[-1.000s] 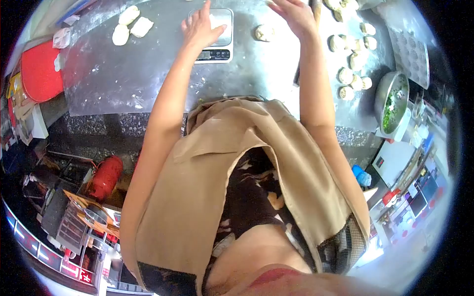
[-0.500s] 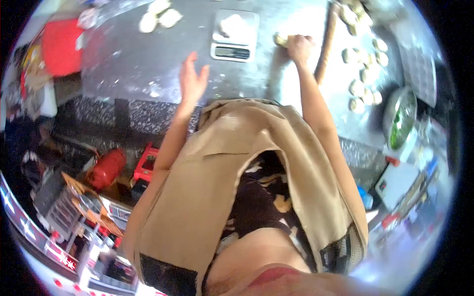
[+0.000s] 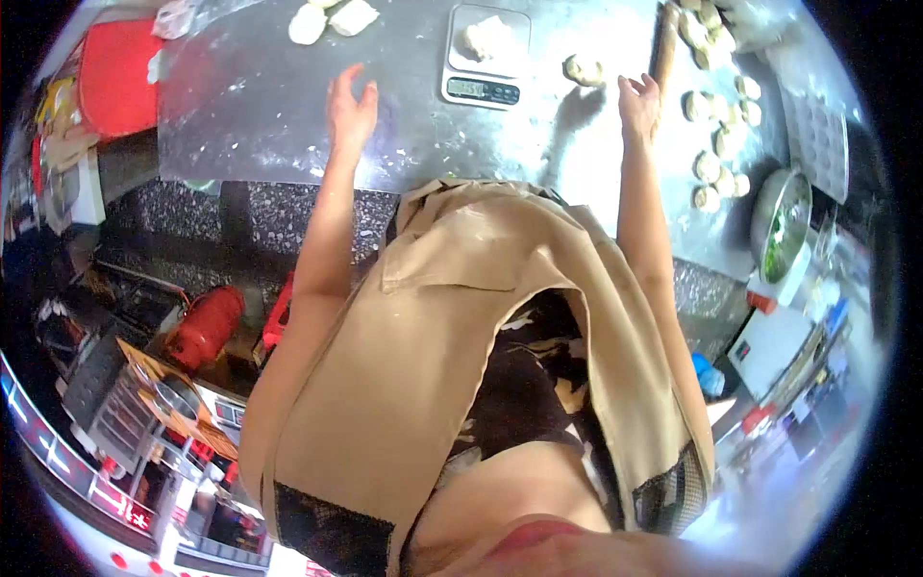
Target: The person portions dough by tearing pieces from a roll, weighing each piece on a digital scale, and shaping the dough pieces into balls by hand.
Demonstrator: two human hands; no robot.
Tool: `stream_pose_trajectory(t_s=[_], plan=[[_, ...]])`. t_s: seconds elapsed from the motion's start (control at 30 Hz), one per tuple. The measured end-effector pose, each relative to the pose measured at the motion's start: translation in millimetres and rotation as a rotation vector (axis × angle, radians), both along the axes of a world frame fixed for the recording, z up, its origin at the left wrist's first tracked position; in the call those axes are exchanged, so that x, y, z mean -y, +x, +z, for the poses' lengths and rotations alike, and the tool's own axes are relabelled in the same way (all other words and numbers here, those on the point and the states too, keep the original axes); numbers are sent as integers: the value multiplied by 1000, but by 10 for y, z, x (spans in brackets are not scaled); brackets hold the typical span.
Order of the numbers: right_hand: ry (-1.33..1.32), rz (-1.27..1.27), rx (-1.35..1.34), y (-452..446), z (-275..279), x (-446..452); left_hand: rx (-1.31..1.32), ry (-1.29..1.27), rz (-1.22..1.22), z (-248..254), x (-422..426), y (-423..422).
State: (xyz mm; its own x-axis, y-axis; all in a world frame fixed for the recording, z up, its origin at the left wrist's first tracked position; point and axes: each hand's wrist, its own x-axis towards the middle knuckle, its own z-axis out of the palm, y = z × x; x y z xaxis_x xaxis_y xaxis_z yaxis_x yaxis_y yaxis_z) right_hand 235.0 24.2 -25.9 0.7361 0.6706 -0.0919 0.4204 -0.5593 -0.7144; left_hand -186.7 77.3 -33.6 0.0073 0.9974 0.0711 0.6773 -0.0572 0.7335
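Note:
My left hand [image 3: 352,113] hovers over the left part of the metal table, fingers apart and holding nothing. To its right stands a white digital kitchen scale [image 3: 483,85] with a pale lump of dough [image 3: 490,38] on its pan. A smaller dough piece [image 3: 584,69] lies on the table between the scale and my right hand [image 3: 638,108]. That hand is empty, its fingers parted, close beside a wooden rolling pin [image 3: 665,48]. Whether it touches the pin I cannot tell.
Several dough pieces [image 3: 708,168] sit right of the pin, near a metal bowl of chopped greens [image 3: 781,226]. Larger dough chunks [image 3: 354,17] lie at the far left. Below the table are a red gas cylinder [image 3: 207,327] and a red stool [image 3: 279,313].
My right hand has let go of the small dough piece and moved right, toward the rolling pin. My left hand stays open, a little farther left. The view has shifted slightly.

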Motion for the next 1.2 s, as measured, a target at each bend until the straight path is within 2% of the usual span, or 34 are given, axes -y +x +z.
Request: stream_pose_trajectory(t_s=[0.03, 0.17, 0.37, 0.43, 0.5, 0.53, 0.57, 0.63, 0.67, 0.7, 0.77, 0.83, 0.87, 0.9, 0.93, 0.97, 1.03, 1.07, 1.13, 1.17, 1.2], plan=[[-40, -5, -22, -11, 20, 34, 15, 23, -19, 21, -84, 5], [72, 101, -306, -331, 284, 55, 34, -7, -52, 91, -299, 200], [156, 300, -233, -908, 577, -234, 53, 67, -178, 1, -514, 114], [65, 315, -248, -1053, 657, -336, 36, 69, -123, -33, -592, -77], [178, 424, -78, -1109, 575, -504, 24, 136, -124, -39, -668, -283], [85, 581, 114, -1143, 532, -548, 14, 83, -43, -25, -697, -390], [97, 592, 110, -1187, 488, -574, -3, 37, 43, 13, -751, -501], [33, 939, 573, -1345, 475, -683, 3, 83, 120, -72, -876, -700], [-162, 1016, 609, -1436, 512, -710, -45, 100, 143, -123, -976, -784], [-213, 1076, 712, -1521, 504, -733, -90, 112, 163, -150, -1065, -838], [-254, 1177, 747, -1552, 371, -838, -99, 30, 234, -66, -1235, -809], [-140, 1205, 838, -1571, 271, -914, -265, -68, 192, 21, -1382, -728], [-219, 1198, 666, -1576, 237, -950, -265, -67, 199, 47, -1448, -694], [-296, 1184, 495, -1608, 277, -998, -362, -123, 73, 68, -1516, -661], [-266, 1155, 498, -1646, 311, -1032, -457, -179, -54, 68, -1588, -645], [-263, 1158, 499, -1677, 347, -1077, -457, -178, -50, -4, -1666, -656], [-353, 1121, 68, -1873, 584, -1184, -419, -224, -101, -191, -1767, -687], [-228, 1152, 36, -1962, 546, -1214, -418, -226, -109, -246, -1796, -721], [-71, 1175, 48, -2206, 526, -1203, -210, -356, -44, -307, -1808, -802], [-102, 1174, -43, -2265, 539, -1212, -28, -421, 0, -254, -1727, -826], [29, 1113, 19, -2271, 506, -1209, 76, -386, 36, -164, -1592, -767]])
